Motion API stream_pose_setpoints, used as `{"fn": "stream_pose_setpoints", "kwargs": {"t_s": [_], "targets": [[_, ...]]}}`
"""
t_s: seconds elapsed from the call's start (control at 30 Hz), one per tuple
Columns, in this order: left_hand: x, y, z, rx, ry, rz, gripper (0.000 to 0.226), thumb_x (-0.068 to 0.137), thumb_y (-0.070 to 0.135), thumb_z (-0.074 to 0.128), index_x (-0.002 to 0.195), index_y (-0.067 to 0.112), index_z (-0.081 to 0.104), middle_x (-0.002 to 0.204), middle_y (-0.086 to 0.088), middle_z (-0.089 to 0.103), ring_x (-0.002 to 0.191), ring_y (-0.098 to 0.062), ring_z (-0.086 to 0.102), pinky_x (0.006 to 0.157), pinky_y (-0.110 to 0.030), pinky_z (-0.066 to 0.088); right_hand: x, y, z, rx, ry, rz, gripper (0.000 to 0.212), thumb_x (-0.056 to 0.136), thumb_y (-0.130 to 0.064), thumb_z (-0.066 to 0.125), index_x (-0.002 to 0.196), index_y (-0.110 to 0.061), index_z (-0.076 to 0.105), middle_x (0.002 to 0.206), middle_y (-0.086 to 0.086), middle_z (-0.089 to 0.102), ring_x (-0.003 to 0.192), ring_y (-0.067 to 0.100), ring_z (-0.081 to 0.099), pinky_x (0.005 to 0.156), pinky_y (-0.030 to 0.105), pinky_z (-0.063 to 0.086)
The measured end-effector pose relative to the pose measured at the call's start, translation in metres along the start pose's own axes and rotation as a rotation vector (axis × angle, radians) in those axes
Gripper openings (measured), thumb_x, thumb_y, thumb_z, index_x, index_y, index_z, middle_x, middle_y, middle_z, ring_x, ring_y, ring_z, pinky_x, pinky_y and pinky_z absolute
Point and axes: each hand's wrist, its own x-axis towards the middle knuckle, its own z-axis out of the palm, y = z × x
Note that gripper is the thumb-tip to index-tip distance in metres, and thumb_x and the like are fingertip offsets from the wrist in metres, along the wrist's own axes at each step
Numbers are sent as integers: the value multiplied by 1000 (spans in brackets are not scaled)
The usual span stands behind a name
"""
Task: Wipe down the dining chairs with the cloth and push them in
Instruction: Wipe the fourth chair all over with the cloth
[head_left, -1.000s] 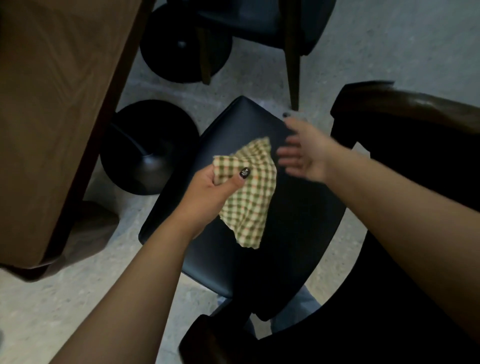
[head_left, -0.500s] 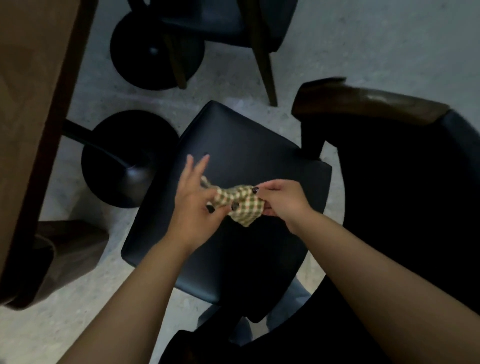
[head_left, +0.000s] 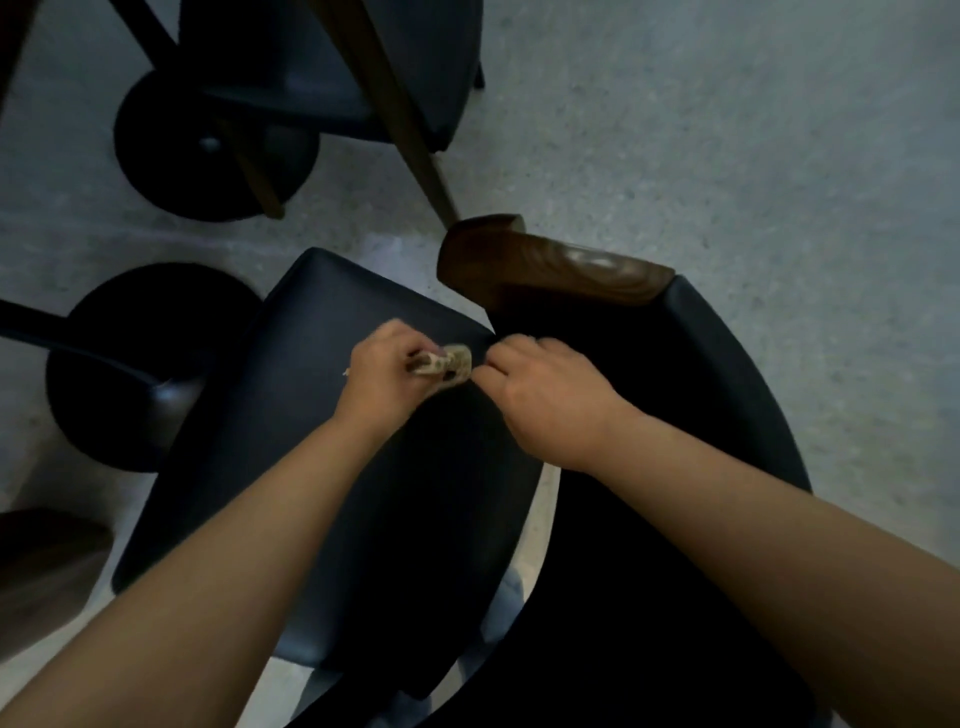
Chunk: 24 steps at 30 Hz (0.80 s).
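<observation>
Cloth (head_left: 451, 365) bunched small above the chair seat (head_left: 322, 415), left hand (head_left: 387, 371) fingers curled round it; right hand (head_left: 540, 395) fingers pinch its other end beside the armrest (head_left: 556, 270)

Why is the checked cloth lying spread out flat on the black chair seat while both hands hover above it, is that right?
Not quite. In the head view the checked cloth is not spread flat: it is bunched up small, gripped by the left hand, with the right hand right beside it. Both hands are over the black chair seat.
</observation>
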Motion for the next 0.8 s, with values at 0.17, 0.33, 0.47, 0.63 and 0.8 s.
{"fn": "stream_pose_setpoints", "kwargs": {"t_s": [0.17,0.33,0.47,0.63,0.8], "targets": [[15,-23,69,171,-234,180,25,82,-5,62,105,4,58,137,-15,51,124,-34,49,99,-38,40,-6,-34,44,-287,-770,5,51,102,-32,35,148,-12,31,155,13,28,145,31,15,117,51,-3],[24,-43,135,567,-628,352,66,100,4,31,157,16,1,165,-7,1,151,-24,0,123,-37,-1,-2,-38,63,-201,-840,-13,51,103,-33,31,149,-11,26,154,8,29,142,25,23,117,41,7],[11,-51,154,847,-634,570,60,103,12,23,155,9,-5,164,-8,-12,150,-27,-16,117,-42,-16,-1,-36,69,-121,-761,38,41,102,-28,33,140,-13,40,142,9,46,129,26,42,109,36,24],[-3,-54,151,981,-725,816,53,106,12,19,154,1,-2,164,-15,-5,151,-28,-6,119,-36,-8,0,-37,65,-68,-623,83,29,97,-18,40,125,-14,48,123,7,56,109,26,54,79,32,29],[-36,-55,133,817,-939,1052,48,107,12,24,155,7,20,163,-12,14,150,-26,10,117,-27,-3,2,-41,64,-62,-612,138,29,94,-22,45,122,-18,47,123,5,55,110,26,57,81,31,37]]}}
